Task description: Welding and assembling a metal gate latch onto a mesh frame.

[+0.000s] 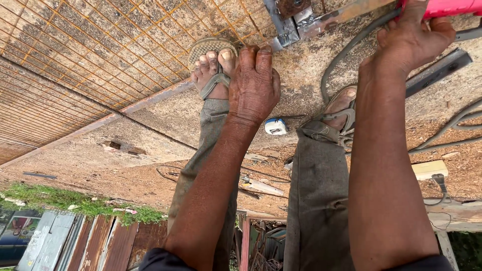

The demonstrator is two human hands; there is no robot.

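My right hand (414, 35) is clenched around a pink tool (447, 7) at one o'clock. My left hand (254, 85) presses flat, fingers down, on the metal frame (288, 27) at twelve, touching rusty mesh (100, 50). Sandalled feet stand below.

Both your arms reach straight out. Your left hand (255, 85) presses down, fingers together and curled; your right hand (409, 37) is clenched in a grip.

head-worn view, steeply downward, close
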